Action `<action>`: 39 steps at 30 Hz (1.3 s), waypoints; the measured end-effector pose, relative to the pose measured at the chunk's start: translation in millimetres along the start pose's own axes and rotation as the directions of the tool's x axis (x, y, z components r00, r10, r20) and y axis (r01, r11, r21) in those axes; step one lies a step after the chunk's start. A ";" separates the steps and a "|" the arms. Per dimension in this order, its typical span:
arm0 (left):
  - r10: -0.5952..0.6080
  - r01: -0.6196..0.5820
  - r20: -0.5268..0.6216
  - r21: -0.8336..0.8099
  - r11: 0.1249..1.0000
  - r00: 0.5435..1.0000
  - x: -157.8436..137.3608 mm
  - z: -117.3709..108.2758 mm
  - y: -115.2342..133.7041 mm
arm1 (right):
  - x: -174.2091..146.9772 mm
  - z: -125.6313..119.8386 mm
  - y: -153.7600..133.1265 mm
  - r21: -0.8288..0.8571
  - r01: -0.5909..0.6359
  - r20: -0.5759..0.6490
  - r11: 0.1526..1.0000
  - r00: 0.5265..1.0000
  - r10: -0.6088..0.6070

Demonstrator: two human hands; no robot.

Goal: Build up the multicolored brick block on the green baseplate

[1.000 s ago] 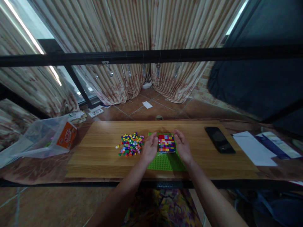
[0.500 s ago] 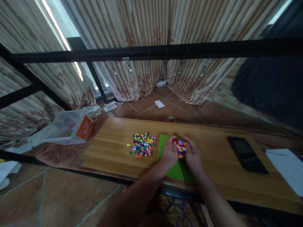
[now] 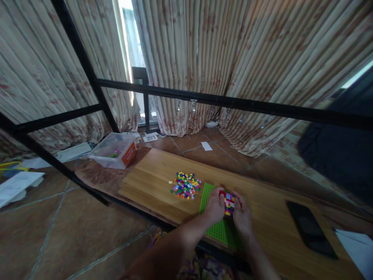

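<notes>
Between my two hands is a multicoloured block of small toy bricks, with a red strip along its far edge. My left hand grips its left side, thumb along the edge. On the opposite side, my right hand is closed around the block's right edge. Beneath both hands lies a green studded baseplate; whether the block touches it I cannot tell. A loose pile of tiny coloured bricks is spread left of the baseplate.
A wooden board covers the low table. On its right lies a black phone, beside white paper. A clear plastic box with an orange label stands at the left end. A black metal bar crosses beyond the table.
The view has turned to the left and tilted, so the table and hands appear lower and further right. Both hands keep the same hold on the brick block.
</notes>
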State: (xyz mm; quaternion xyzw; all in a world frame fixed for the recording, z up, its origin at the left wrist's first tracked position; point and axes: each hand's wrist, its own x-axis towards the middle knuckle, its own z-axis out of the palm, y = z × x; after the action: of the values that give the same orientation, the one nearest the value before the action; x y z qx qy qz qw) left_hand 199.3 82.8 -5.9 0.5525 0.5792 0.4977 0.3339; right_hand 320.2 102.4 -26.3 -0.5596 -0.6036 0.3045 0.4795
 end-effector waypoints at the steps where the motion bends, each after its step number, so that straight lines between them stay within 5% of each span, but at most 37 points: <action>1: 0.001 -0.001 0.001 0.003 1.000 1.000 0.0 -0.6 1.0 | 0.5 0.3 1.3 -0.003 0.009 -0.005 1.000 1.000 -0.009; 17: 0.071 -0.068 -0.046 0.075 0.995 0.996 -7.7 -11.4 11.8 | 2.5 -1.2 -4.5 -0.090 0.013 -0.006 0.996 1.000 -0.014; 22: 0.224 -0.168 -0.186 0.276 0.946 0.957 -32.4 -69.3 4.6 | 2.9 -1.2 -5.7 -0.102 -0.014 -0.013 0.995 1.000 0.013; 25: 0.150 0.009 -0.296 0.474 0.880 0.943 -42.8 -123.9 -9.0 | 3.0 0.5 -5.7 -0.093 -0.060 -0.023 0.994 0.998 0.058; 29: 0.119 0.058 -0.274 0.559 0.827 0.954 -42.0 -173.7 -25.7 | 2.7 2.0 -7.5 -0.083 -0.042 -0.049 0.996 0.998 0.038; 39: 0.120 0.026 -0.174 0.662 0.749 0.977 -27.8 -177.1 -50.1 | 3.9 1.4 -7.4 -0.151 -0.021 -0.046 0.988 0.999 0.014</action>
State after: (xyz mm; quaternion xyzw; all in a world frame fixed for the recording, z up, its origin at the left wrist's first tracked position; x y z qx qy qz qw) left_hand 22.5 24.3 -7.9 0.5947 0.7348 0.3234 0.0428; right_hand 316.4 104.9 -19.2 -0.6064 -0.6091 0.2491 0.4464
